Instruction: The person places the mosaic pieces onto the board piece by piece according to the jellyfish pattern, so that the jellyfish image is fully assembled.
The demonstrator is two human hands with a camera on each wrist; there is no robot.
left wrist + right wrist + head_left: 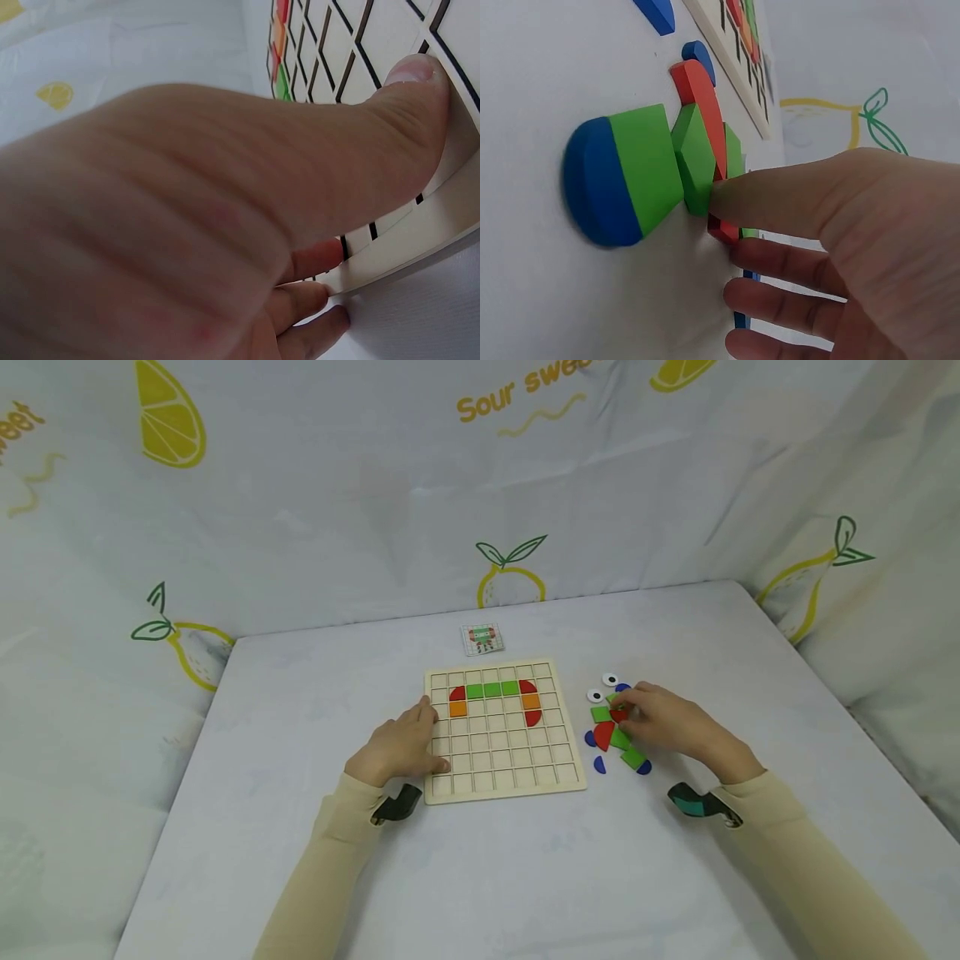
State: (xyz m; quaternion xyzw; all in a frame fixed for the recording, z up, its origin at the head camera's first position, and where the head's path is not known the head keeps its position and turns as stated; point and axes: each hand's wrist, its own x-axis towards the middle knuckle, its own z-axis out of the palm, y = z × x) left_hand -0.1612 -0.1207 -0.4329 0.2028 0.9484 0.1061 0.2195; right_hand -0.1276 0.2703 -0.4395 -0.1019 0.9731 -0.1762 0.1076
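Observation:
My left hand (399,745) rests at the left side of a wooden grid board (487,766). Its thumb (420,94) presses on the grid squares, while the other fingers lie along the board's edge. An arch of red, orange and green pieces sits in the upper grid, with a green square (492,690) at its top middle. Among loose pieces right of the board, my right hand (663,722) pinches a red piece (724,230) between thumb and index finger. Beside it lie a larger red piece (603,735), a green square (601,714) and a blue half-round piece (596,184).
A small printed card (482,639) with a coloured grid picture lies behind the board. Two white eye discs, one nearer the board (595,696), lie at the far side of the loose pieces. Lemon-print cloth (337,543) hangs behind the white-covered table (300,710).

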